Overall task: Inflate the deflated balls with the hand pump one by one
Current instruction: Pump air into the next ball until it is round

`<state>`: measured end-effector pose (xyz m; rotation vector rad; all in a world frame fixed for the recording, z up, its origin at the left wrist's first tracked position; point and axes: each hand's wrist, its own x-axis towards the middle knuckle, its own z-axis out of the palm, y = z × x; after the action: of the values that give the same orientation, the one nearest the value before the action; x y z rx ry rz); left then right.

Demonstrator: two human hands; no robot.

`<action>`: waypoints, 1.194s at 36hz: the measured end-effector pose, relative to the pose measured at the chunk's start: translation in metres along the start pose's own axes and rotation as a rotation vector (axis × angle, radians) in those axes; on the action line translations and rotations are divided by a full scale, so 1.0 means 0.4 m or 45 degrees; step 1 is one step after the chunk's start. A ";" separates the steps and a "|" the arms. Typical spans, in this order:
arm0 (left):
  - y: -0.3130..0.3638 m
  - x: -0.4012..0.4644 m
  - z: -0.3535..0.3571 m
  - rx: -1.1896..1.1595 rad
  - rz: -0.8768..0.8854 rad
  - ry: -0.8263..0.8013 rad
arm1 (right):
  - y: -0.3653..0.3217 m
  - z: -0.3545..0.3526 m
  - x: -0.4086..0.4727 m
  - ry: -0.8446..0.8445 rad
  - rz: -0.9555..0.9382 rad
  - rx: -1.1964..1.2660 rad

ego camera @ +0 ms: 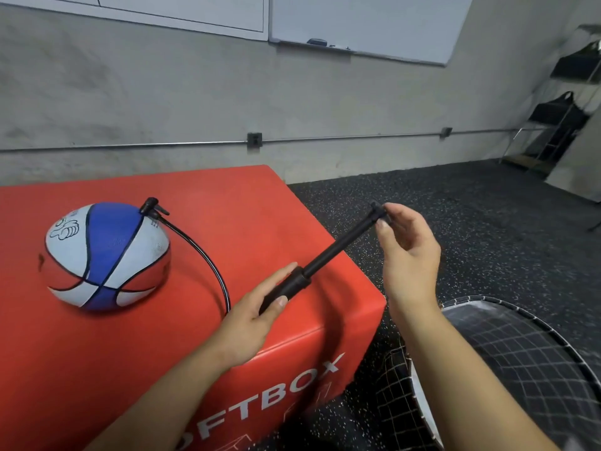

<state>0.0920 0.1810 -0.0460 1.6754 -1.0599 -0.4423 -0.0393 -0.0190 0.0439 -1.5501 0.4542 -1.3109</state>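
Note:
A red, white and blue basketball [107, 255], flattened at its base, sits on the left of a red soft box [247, 222]. A black hose [208, 258] curves from a connector [153, 206] at the ball's top right down to a black hand pump [325, 255]. My left hand [260, 304] grips the pump's barrel between thumb and fingers. My right hand [406, 249] pinches the T-handle [379, 211] at the end of the rod, which is pulled far out up and to the right.
The red box has a right edge and front corner near my hands, with dark speckled floor [471, 206] beyond. A black mesh hoop basket [520, 359] stands at the lower right. A metal rack [559, 118] with black bags is by the back-right wall.

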 end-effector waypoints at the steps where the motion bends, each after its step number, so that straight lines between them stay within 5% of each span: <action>1: -0.005 0.002 -0.001 -0.012 -0.002 0.019 | -0.003 0.002 -0.001 -0.041 -0.037 -0.048; 12: -0.018 0.001 0.000 -0.050 0.005 0.154 | 0.009 0.059 -0.049 -0.297 -0.329 -0.498; 28: -0.048 0.017 -0.010 -0.198 -0.050 0.172 | 0.071 0.134 -0.144 -0.588 -0.235 -0.388; 33: -0.028 0.013 0.002 -0.144 -0.017 0.125 | 0.076 0.117 -0.137 -0.517 -0.018 -0.204; 43: 0.003 -0.005 0.000 -0.041 -0.019 0.040 | 0.013 0.068 -0.045 -0.143 -0.056 -0.034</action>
<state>0.0905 0.1826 -0.0451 1.6582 -1.0128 -0.4391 -0.0195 0.0054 0.0331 -1.6549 0.3697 -1.2482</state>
